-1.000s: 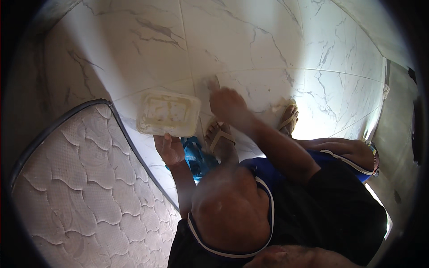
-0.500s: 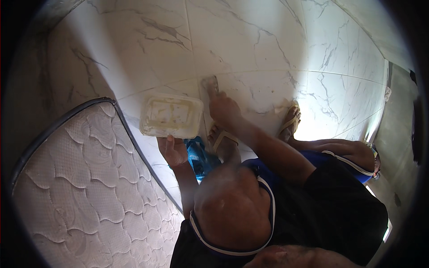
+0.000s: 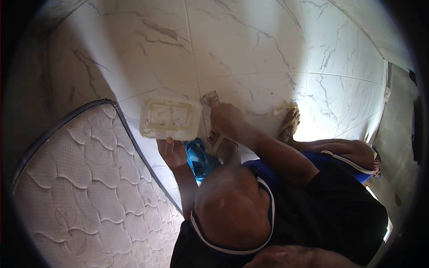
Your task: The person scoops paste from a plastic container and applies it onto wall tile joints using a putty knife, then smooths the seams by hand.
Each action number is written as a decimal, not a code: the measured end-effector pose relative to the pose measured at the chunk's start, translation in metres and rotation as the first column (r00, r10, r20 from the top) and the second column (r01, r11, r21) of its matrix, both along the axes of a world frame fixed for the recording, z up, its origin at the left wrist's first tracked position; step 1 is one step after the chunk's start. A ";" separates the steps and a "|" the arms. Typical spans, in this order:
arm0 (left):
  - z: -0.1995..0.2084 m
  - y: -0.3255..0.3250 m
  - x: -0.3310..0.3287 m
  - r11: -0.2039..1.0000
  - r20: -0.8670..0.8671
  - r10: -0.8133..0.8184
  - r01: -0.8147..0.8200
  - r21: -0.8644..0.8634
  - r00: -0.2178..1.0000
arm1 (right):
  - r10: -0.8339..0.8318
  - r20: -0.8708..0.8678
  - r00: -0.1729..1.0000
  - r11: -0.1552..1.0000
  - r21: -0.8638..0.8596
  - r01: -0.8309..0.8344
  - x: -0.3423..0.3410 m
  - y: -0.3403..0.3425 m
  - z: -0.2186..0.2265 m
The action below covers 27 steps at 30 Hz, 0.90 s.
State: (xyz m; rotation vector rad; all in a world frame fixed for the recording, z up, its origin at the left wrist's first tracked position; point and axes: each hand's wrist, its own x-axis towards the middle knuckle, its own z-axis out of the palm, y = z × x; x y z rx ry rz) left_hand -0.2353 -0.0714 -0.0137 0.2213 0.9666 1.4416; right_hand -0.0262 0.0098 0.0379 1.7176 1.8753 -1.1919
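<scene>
My left hand (image 3: 172, 153) grips the near edge of a shallow, clear plastic container (image 3: 170, 119), thumb on its rim. Pale, smeared residue coats the inside of the container. To the right of it, my right hand (image 3: 227, 120) is closed around a small scraper (image 3: 210, 97), its flat end at the tiled floor near a grout line. The fingers hide most of its handle. A gap separates the scraper from the container.
White marble-patterned tiles (image 3: 241, 49) cover the floor. A quilted mattress (image 3: 98, 178) with dark edging lies at the left. My sandalled feet (image 3: 291, 123) are close by, and a blue plastic bag (image 3: 199, 158) sits below the container.
My right hand has drawn the scraper back toward me, over the floor. The container in my left hand has tilted slightly and stays in about the same place.
</scene>
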 end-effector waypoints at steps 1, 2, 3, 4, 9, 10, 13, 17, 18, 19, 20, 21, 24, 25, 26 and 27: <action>0.001 -0.001 0.002 1.000 -0.010 -0.002 0.002 0.005 1.000 | 0.035 -0.016 0.999 0.999 -0.025 -0.035 0.001 0.002 0.006; 0.000 0.001 0.002 1.000 -0.013 -0.002 0.002 0.001 1.000 | -0.044 0.018 0.999 0.998 -0.035 0.045 0.000 0.009 0.010; -0.003 0.005 0.002 1.000 -0.006 -0.007 0.007 -0.004 1.000 | -0.122 0.054 0.991 0.991 -0.044 0.124 -0.001 0.016 0.010; -0.003 0.007 0.005 1.000 0.014 -0.021 0.021 -0.006 1.000 | -0.131 0.063 0.989 0.990 -0.044 0.134 0.003 0.020 0.003; -0.003 0.006 0.006 1.000 0.009 0.004 -0.004 -0.025 1.000 | -0.179 0.096 0.979 0.983 -0.034 0.182 0.000 0.022 -0.002; -0.001 0.005 0.007 1.000 0.020 -0.001 0.001 -0.027 1.000 | -0.177 0.096 0.980 0.983 -0.034 0.181 0.003 0.015 0.000; -0.002 0.004 0.009 1.000 0.036 0.009 -0.008 -0.028 0.999 | -0.075 0.083 0.994 0.989 -0.122 0.084 0.018 0.003 0.005; -0.011 0.002 0.009 0.999 0.027 0.017 -0.015 -0.052 1.000 | -0.139 0.080 0.987 0.988 0.080 0.132 0.025 0.015 0.035; -0.014 -0.001 0.007 0.997 0.018 0.025 -0.024 -0.071 1.000 | -0.219 0.025 0.976 0.944 0.259 0.205 0.023 0.017 0.045; -0.016 0.002 0.011 0.996 0.017 0.026 -0.024 -0.083 1.000 | -0.227 0.033 0.973 0.941 0.263 0.210 0.025 0.015 0.045; -0.017 0.004 0.013 0.997 0.026 0.018 -0.016 -0.080 1.000 | -0.162 -0.049 0.986 0.937 0.306 0.170 0.024 0.012 0.044; -0.017 0.005 0.014 0.997 0.023 0.000 0.002 -0.080 1.000 | -0.092 -0.127 0.988 0.927 0.350 0.131 0.023 0.011 0.044; -0.016 0.009 0.020 0.995 0.026 -0.045 0.047 -0.093 0.999 | 0.001 -0.180 0.984 0.996 0.092 0.016 0.013 0.012 0.048; -0.015 0.010 0.021 0.993 0.015 -0.055 0.056 -0.105 0.998 | -0.006 -0.175 0.984 0.995 0.093 0.022 0.009 0.010 0.048; -0.016 0.011 0.023 0.993 0.019 -0.062 0.064 -0.103 0.998 | 0.044 -0.181 0.983 0.997 0.075 -0.031 0.006 0.008 0.046; -0.017 0.012 0.025 0.992 0.023 -0.073 0.075 -0.105 0.997 | 0.093 -0.187 0.978 0.995 0.057 -0.084 0.006 0.006 0.045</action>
